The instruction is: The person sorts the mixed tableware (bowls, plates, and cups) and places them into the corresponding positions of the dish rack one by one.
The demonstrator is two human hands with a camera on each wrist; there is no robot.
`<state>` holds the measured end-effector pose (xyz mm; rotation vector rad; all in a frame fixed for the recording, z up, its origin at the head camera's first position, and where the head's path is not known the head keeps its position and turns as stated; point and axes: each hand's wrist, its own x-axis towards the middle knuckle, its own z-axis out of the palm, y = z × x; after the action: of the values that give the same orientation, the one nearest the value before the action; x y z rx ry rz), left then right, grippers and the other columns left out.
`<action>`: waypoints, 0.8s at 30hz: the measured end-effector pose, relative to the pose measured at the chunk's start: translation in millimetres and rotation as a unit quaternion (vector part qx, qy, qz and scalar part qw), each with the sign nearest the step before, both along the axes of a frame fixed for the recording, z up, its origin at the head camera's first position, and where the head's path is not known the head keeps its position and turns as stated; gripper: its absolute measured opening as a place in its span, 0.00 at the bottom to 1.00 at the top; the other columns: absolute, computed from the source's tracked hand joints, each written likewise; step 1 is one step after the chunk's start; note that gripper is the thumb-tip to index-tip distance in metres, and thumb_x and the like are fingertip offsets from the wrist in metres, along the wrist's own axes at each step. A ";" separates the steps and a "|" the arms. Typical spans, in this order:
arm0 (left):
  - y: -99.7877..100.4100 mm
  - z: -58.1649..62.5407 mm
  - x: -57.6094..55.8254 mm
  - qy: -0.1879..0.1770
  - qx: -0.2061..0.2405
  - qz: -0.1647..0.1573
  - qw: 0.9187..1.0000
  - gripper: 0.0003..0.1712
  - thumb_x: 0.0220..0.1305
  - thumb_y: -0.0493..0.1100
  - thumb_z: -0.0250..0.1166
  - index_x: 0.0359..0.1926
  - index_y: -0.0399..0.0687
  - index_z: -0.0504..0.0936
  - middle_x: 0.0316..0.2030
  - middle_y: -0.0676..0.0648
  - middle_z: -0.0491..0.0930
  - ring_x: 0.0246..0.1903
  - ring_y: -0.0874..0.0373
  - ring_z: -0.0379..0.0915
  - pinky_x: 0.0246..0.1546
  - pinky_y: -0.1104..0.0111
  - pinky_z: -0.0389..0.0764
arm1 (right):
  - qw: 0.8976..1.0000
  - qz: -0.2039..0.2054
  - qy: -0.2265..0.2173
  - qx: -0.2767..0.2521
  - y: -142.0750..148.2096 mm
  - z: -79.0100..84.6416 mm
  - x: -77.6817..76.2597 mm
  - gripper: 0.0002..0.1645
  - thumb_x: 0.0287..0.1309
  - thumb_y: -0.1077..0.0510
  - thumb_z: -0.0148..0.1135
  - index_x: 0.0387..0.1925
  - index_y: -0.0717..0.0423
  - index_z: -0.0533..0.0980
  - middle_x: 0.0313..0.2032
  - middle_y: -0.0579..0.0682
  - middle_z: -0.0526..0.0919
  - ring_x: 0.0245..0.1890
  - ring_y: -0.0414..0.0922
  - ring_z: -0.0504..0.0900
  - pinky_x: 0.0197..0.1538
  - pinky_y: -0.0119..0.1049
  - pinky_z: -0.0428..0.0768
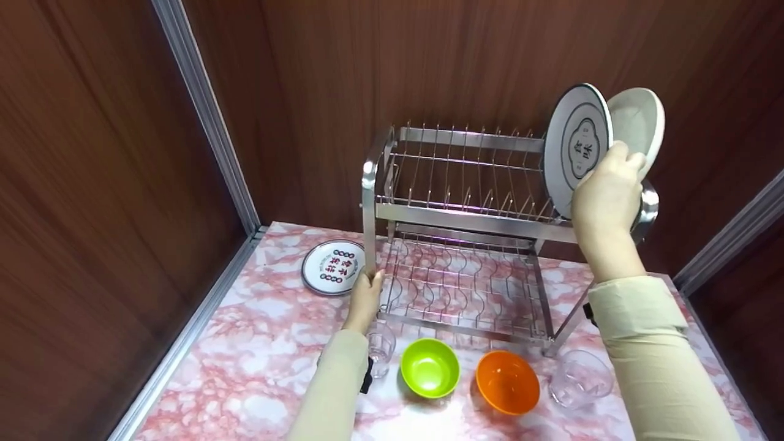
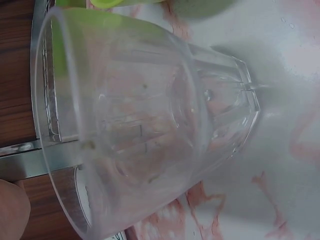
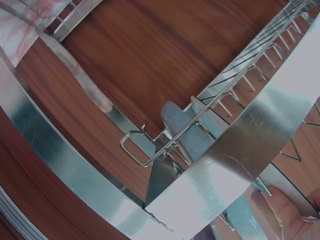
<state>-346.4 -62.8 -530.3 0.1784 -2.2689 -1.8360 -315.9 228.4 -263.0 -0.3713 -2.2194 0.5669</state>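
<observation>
Your cream sleeves [image 1: 649, 361] come nearest the head camera, rising from the lower edge of the frame. At upper right, your right hand [image 1: 607, 193] pinches the patterned plate [image 1: 566, 174] by its right edge, so the plate lies just left of your fingers. It stands nearly upright, its lower edge at the right end of the upper tier of the two-tier metal dish rack [image 1: 478, 219]. Its face is white with a dark rim, a thin inner ring and a lobed dark frame around dark characters. Just behind and to the right of your knuckles leans a plain white plate [image 1: 650, 125].

Your left hand [image 1: 363, 301], near the middle of the frame, grips the rack's left front post, well apart from the patterned plate. Beside that hand, a small saucer [image 1: 318, 278] with red characters lies on the pink-marbled tabletop [image 1: 263, 343]. Below the rack sit a lime-green bowl [image 1: 430, 369] and an orange bowl [image 1: 507, 383].
</observation>
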 end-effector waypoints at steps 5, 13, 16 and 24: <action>-1.1 0.8 -0.9 0.010 -0.002 -0.003 1.000 0.10 0.62 0.46 0.51 0.36 0.42 0.69 0.27 0.42 0.71 0.25 0.60 0.63 0.30 0.70 0.68 | 1.000 0.001 -0.022 0.004 1.8 2.0 -2.7 0.15 0.56 0.64 0.40 0.44 0.69 0.62 0.42 0.68 0.65 0.37 0.69 0.72 0.40 0.58 0.71; -3.4 1.9 -0.3 0.009 -0.011 -0.003 1.000 0.11 0.62 0.47 0.51 0.36 0.42 0.69 0.24 0.49 0.68 0.25 0.59 0.64 0.30 0.70 0.68 | 0.999 -0.010 -0.051 0.015 4.8 -3.1 -6.6 0.17 0.56 0.63 0.40 0.45 0.71 0.62 0.42 0.69 0.67 0.37 0.69 0.72 0.42 0.57 0.71; -3.0 1.6 -0.3 0.005 0.003 -0.005 1.000 0.12 0.62 0.47 0.51 0.38 0.42 0.69 0.25 0.46 0.70 0.26 0.56 0.65 0.30 0.70 0.68 | 0.998 -0.012 -0.054 0.019 4.7 -8.1 -7.7 0.17 0.56 0.63 0.40 0.45 0.71 0.62 0.42 0.69 0.67 0.37 0.69 0.72 0.41 0.58 0.71; -1.4 -1.1 -0.2 -0.002 0.009 -0.006 1.000 0.12 0.62 0.46 0.51 0.39 0.41 0.69 0.27 0.42 0.72 0.26 0.58 0.65 0.30 0.70 0.68 | 0.998 -0.025 -0.058 0.028 2.8 -18.9 -7.8 0.16 0.54 0.63 0.40 0.43 0.70 0.61 0.39 0.68 0.67 0.35 0.70 0.73 0.37 0.57 0.73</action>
<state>-346.6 -64.2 -531.4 0.1723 -2.2613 -1.8629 -323.7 231.2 -281.9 -0.4407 -2.3251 0.4660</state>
